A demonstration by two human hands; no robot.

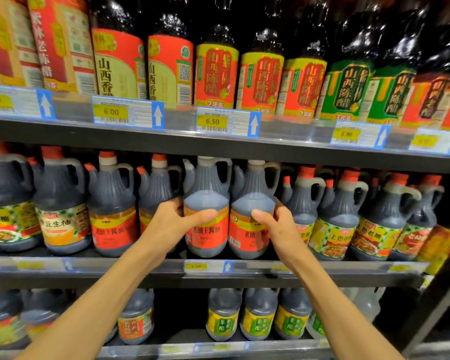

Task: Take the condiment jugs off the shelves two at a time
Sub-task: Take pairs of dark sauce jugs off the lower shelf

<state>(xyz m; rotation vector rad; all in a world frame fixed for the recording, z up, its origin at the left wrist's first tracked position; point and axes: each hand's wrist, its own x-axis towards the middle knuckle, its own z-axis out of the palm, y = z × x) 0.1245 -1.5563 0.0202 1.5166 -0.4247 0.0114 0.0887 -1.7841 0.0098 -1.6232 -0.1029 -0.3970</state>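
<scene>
- Our left hand [172, 222] grips one red-labelled jug [207, 216], thumb across its front.
- Our right hand [278, 224] grips the second jug [252, 219], touching the first.
- Both jugs stand on the middle shelf [89, 266], just above its price tag [208, 266].

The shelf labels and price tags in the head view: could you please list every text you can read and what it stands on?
"6.00": yellow price tag, top shelf rail.
"6.50": price tag, same rail.
"8.90": price tag, same rail.
"山西香": tall vinegar bottle.
"山西陈醋", "2年": red-and-yellow vinegar bottle.
"老抽王酱油": red label of the jug the left hand grips.
"上色老抽": jug, middle shelf.
Remaining tags and fine print: blurred.
</scene>
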